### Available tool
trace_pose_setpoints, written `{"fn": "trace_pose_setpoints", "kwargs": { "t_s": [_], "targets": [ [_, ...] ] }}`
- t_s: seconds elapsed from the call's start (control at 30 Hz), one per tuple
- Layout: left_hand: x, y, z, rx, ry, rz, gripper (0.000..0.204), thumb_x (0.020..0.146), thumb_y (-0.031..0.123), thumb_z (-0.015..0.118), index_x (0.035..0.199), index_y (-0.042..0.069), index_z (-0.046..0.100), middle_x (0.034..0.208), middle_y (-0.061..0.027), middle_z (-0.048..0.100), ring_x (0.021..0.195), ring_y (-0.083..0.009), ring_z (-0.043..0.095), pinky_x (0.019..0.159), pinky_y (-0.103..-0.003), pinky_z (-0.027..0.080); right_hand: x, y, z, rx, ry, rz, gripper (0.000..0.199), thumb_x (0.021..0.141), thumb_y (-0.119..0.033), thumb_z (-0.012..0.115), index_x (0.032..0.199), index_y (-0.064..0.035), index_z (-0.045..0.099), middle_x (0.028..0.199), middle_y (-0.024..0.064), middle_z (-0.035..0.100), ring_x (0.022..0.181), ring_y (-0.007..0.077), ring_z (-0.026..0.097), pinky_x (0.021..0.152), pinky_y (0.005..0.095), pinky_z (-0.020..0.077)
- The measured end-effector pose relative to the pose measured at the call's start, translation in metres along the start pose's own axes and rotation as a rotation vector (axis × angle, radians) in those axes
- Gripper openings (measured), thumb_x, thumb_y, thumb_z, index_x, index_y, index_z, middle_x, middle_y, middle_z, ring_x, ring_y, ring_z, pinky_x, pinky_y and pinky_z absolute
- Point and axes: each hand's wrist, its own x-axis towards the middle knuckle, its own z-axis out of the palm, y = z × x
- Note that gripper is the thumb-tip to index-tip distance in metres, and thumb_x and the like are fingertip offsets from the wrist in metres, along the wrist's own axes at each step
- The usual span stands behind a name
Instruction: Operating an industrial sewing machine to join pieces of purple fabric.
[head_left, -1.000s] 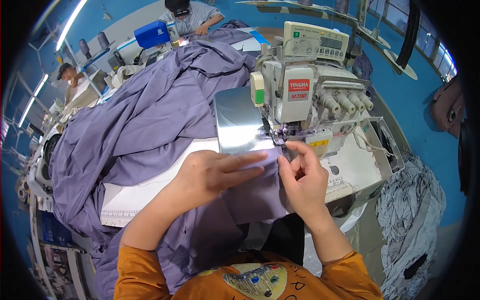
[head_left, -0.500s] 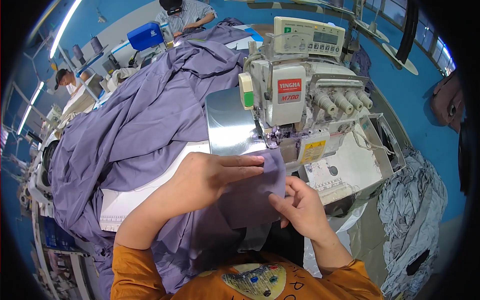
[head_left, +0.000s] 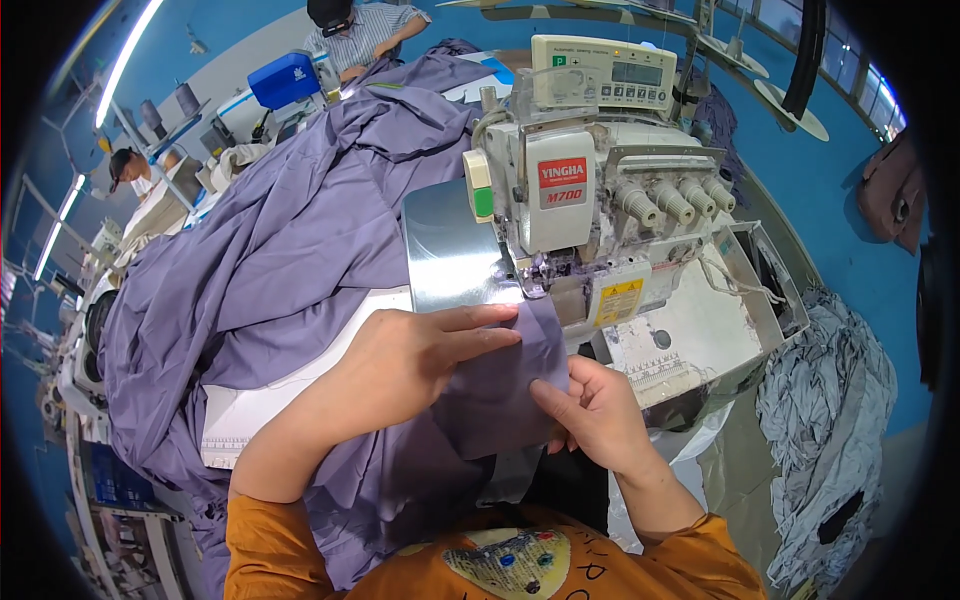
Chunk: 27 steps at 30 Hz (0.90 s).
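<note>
Purple cloth (head_left: 500,405) lies in front of a sewing machine (head_left: 560,190), its far edge at the needle area. The left hand (head_left: 405,360) rests on it — two fingers straight, slightly apart; its thumb is hidden, so I cannot tell if it grips. The right hand (head_left: 598,408) pinches the cloth's right edge — thumb on top. A purple heap (head_left: 290,240) spreads across the table's left.

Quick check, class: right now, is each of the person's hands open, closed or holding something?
Left hand: open, fingers extended over the purple cloth.
Right hand: closed, pinching the cloth's right edge.
</note>
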Motion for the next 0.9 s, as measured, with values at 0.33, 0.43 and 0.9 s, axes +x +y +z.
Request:
{"fn": "trace_pose_setpoints", "kwargs": {
  "t_s": [0.33, 0.43, 0.9],
  "targets": [
    [0.001, -0.003, -0.001, 0.025, -0.004, -0.037, 0.051, 0.069, -0.007, 0.053, 0.115, 0.010, 0.067, 0.123, -0.0077, 0.063, 0.101, -0.0319, 0.065, 0.078, -0.035, 0.055, 0.007, 0.000, -0.002, -0.011, -0.016, -0.035, 0.028, 0.092, -0.024, 0.066, 0.078, -0.0054, 0.050, 0.055, -0.0008, 0.056, 0.050, 0.0086, 0.062, 0.042, 0.0203, 0.0425],
    [-0.001, -0.003, -0.001, 0.064, -0.013, -0.042, 0.051, 0.069, -0.007, 0.053, 0.114, 0.011, 0.067, 0.123, -0.0070, 0.063, 0.099, -0.0318, 0.066, 0.077, -0.035, 0.055, 0.009, -0.001, 0.000, -0.010, -0.036, -0.039, 0.026, 0.092, -0.025, 0.065, 0.081, -0.0041, 0.054, 0.056, 0.0005, 0.058, 0.051, 0.0092, 0.062, 0.043, 0.0204, 0.0433],
    [-0.060, 0.005, 0.028, 0.339, 0.343, -0.262, 0.049, 0.081, 0.015, 0.067, 0.126, -0.001, 0.054, 0.135, -0.0181, 0.050, 0.111, -0.0366, 0.054, 0.091, -0.041, 0.044, 0.022, 0.009, -0.009, 0.255, -0.116, -0.054, 0.029, 0.096, -0.026, 0.059, 0.092, 0.0034, 0.058, 0.066, 0.0052, 0.061, 0.054, 0.0163, 0.066, 0.045, 0.0230, 0.0504]
  ]
}}
